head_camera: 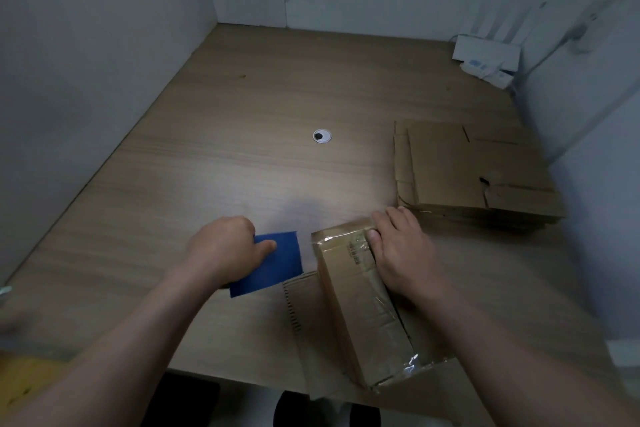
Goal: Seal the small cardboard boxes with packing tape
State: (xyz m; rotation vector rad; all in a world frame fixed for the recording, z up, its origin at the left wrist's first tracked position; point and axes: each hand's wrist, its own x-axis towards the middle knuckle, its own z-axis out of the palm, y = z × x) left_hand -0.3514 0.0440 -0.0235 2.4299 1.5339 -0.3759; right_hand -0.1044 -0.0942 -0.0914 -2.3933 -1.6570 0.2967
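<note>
Nothing here can actually be read. The small cardboard box (349, 291) carries a short block of dark print (356, 254) under its clear tape, too blurred to make out. A white device (486, 54) at the far right corner of the worktop (242, 156) bears a small blue mark (475, 63) — also illegible.

Round grommet (322, 136), white device (486, 57)

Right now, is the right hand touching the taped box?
Touching. The head view shows the right hand resting on the taped box, thumb pressing its top; the left hand grips a blue card.
</note>
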